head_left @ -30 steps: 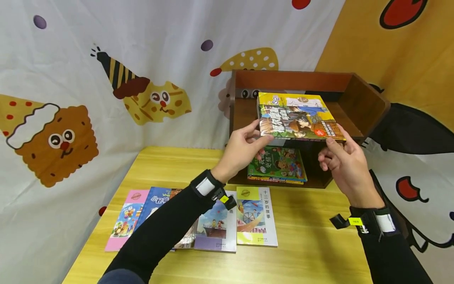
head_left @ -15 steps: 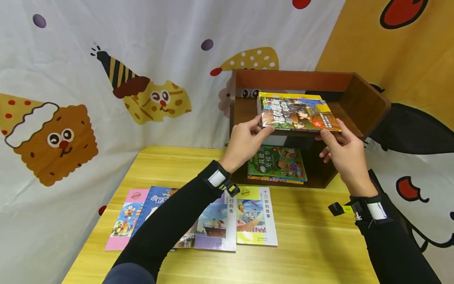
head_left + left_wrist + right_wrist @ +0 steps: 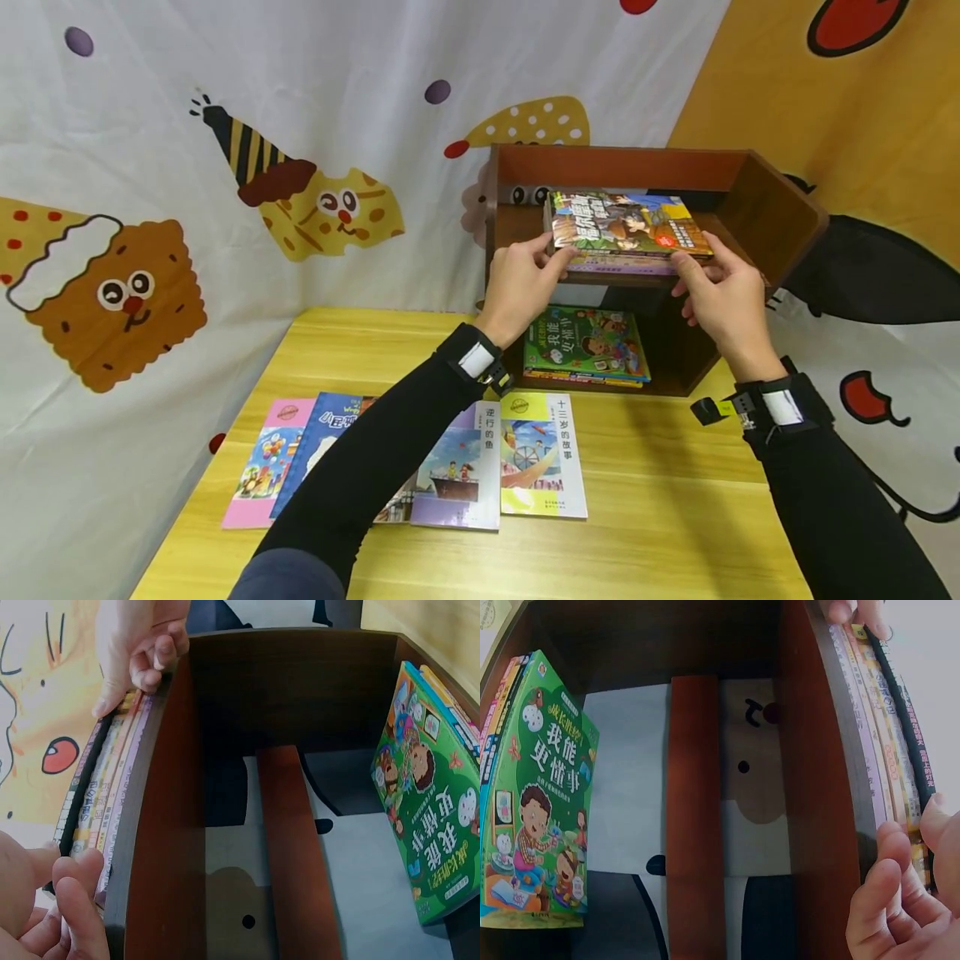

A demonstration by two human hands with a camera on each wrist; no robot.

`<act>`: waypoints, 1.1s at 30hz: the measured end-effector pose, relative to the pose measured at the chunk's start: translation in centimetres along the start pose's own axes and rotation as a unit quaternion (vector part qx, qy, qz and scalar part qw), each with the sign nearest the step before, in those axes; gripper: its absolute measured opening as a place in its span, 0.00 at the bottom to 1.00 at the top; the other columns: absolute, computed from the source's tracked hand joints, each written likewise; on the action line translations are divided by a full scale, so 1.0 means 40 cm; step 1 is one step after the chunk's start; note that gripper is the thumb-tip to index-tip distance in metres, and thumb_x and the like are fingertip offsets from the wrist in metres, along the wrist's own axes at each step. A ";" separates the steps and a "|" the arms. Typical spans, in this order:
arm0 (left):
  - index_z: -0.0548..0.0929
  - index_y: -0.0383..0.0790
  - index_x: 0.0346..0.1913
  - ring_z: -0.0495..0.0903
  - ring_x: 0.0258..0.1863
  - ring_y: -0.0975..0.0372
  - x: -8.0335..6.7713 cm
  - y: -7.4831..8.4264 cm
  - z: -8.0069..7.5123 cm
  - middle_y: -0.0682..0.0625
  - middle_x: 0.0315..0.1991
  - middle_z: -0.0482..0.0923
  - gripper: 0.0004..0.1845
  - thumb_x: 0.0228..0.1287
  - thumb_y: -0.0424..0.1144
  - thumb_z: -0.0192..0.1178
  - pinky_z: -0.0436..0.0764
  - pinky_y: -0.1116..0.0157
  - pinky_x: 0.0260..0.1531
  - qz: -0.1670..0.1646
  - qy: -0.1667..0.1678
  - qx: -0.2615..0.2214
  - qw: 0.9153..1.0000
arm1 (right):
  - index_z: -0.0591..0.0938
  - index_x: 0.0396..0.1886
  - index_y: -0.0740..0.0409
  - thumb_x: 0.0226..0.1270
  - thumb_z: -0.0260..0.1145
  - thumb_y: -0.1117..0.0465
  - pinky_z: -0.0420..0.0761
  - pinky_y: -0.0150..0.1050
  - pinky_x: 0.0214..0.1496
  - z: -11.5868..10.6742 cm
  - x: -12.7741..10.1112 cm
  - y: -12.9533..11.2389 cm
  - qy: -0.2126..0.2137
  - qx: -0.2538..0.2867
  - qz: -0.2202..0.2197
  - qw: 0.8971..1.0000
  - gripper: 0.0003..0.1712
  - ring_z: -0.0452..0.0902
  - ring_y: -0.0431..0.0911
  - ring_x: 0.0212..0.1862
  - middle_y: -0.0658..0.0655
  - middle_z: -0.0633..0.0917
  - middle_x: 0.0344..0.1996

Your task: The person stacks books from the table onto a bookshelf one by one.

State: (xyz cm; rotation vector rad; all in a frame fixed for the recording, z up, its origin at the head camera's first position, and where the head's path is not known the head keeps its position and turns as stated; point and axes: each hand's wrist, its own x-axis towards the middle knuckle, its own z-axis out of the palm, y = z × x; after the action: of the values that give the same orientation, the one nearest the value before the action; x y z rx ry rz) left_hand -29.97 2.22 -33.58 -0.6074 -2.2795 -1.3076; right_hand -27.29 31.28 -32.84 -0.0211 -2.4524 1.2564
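— Where's that comic-cover book (image 3: 626,223) now?

— Between the two hands, lying flat on the small stack (image 3: 618,263) on the upper board of the wooden shelf (image 3: 780,218). The left hand (image 3: 521,287) pinches its near left corner, thumb on top and fingers curled under the edge. The right hand (image 3: 723,296) pinches the near right corner the same way.

— Why hold it by the corners?

— My guess is that a grip at both near corners keeps it level and square with the books beneath. From the left wrist view you can see the spines (image 3: 112,772) lined up against the board, fingertips (image 3: 79,881) right at their edge.

— And below the hands?

— A green book (image 3: 587,343) tops another flat pile in the lower compartment, directly under the hands. I'd say flat piles suit a shelf this low.

— What about nearer the person?

— Under the left forearm, a row of thin books (image 3: 457,462) lies face up on the yellow table (image 3: 660,517), overlapping slightly, so each cover can be read. The rightmost one, white and yellow (image 3: 542,457), sits just short of the shelf's foot.
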 end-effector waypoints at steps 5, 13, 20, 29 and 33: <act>0.82 0.40 0.66 0.66 0.09 0.60 0.009 0.001 0.009 0.55 0.23 0.87 0.27 0.77 0.55 0.58 0.55 0.68 0.14 -0.005 0.020 0.023 1.000 | 0.60 0.84 0.45 0.70 0.62 0.32 0.80 0.39 0.16 0.001 0.014 -0.002 -0.008 -0.005 0.009 1.000 0.49 0.77 0.45 0.12 0.45 0.83 0.16; 0.86 0.40 0.62 0.67 0.09 0.61 0.012 0.001 0.014 0.56 0.22 0.86 0.23 0.78 0.53 0.58 0.55 0.69 0.13 0.001 0.029 0.042 0.999 | 0.59 0.84 0.44 0.70 0.62 0.32 0.80 0.40 0.16 0.006 0.026 0.000 -0.019 0.008 0.029 0.999 0.49 0.77 0.47 0.11 0.45 0.82 0.15; 0.83 0.42 0.65 0.71 0.12 0.66 -0.015 -0.004 -0.004 0.56 0.26 0.88 0.22 0.79 0.50 0.58 0.62 0.69 0.16 -0.001 0.026 0.035 0.999 | 0.61 0.83 0.42 0.74 0.63 0.37 0.80 0.37 0.16 0.004 -0.018 -0.015 0.014 0.073 0.035 0.997 0.43 0.76 0.45 0.12 0.46 0.82 0.16; 0.84 0.40 0.64 0.76 0.19 0.69 -0.125 -0.022 -0.074 0.56 0.29 0.87 0.21 0.80 0.48 0.57 0.73 0.68 0.23 0.032 0.014 -0.007 0.999 | 0.79 0.70 0.49 0.81 0.58 0.55 0.76 0.35 0.15 0.067 -0.185 -0.052 0.094 0.129 -0.096 0.982 0.22 0.72 0.49 0.11 0.56 0.77 0.14; 0.87 0.43 0.60 0.76 0.20 0.69 -0.184 -0.060 -0.102 0.56 0.32 0.89 0.17 0.79 0.46 0.58 0.73 0.68 0.21 0.014 0.013 0.010 1.000 | 0.81 0.67 0.45 0.83 0.56 0.53 0.81 0.36 0.22 0.126 -0.234 -0.004 0.019 0.096 -0.108 0.989 0.19 0.78 0.47 0.19 0.56 0.82 0.22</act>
State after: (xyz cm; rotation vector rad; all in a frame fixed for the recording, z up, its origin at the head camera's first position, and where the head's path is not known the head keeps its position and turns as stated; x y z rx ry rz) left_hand -24.78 -3.59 -37.58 -0.6114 -2.2526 -1.2713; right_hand -20.31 25.52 -38.46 0.2628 -2.2206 1.3738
